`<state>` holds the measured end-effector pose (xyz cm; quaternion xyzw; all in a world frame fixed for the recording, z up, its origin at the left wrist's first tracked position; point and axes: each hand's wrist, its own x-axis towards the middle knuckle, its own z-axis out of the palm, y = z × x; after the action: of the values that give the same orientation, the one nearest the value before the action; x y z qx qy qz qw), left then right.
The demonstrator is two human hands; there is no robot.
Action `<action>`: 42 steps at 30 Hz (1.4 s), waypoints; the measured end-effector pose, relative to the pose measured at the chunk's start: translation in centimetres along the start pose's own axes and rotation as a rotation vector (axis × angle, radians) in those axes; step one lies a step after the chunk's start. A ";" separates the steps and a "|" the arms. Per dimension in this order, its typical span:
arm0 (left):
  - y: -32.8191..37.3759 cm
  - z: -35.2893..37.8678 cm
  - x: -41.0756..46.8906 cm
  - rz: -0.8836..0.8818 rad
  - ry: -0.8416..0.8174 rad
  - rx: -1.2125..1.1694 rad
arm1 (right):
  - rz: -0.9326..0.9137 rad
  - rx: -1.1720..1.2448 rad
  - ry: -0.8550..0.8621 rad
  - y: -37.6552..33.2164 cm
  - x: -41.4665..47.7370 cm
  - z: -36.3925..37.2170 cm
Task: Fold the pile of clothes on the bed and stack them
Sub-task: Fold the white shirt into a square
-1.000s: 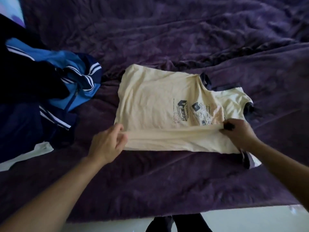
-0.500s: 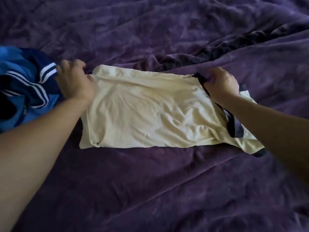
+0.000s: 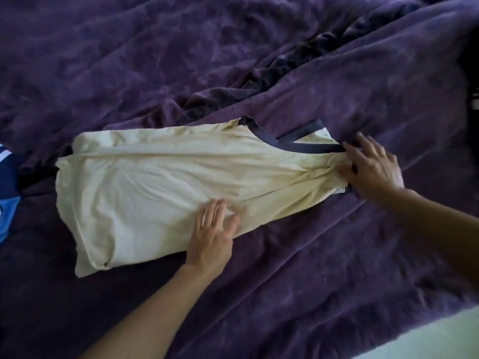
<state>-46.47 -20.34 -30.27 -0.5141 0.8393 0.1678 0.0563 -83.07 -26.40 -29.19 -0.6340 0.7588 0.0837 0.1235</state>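
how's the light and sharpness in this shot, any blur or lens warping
Head view: dim, even light, with the cream shirt the brightest thing against the dark purple blanket; head view is soft throughout, and the right hand looks slightly smeared; head view's wide lens seems to stretch the left forearm towards the frame edge.

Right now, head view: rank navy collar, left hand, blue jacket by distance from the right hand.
1. Navy collar: at the right hand's fingertips.
2. Left hand: on the shirt, near edge.
3. Blue jacket: far left frame edge.
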 end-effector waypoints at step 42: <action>-6.1 -2.1 -2.1 -0.340 0.061 -0.616 | 0.201 1.144 -0.221 -20.7 -4.2 -2.5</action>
<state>-39.97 -21.78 -29.04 -0.6442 0.6528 0.3860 -0.0996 -62.26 -26.94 -24.97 -0.3793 0.7223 -0.2619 0.5156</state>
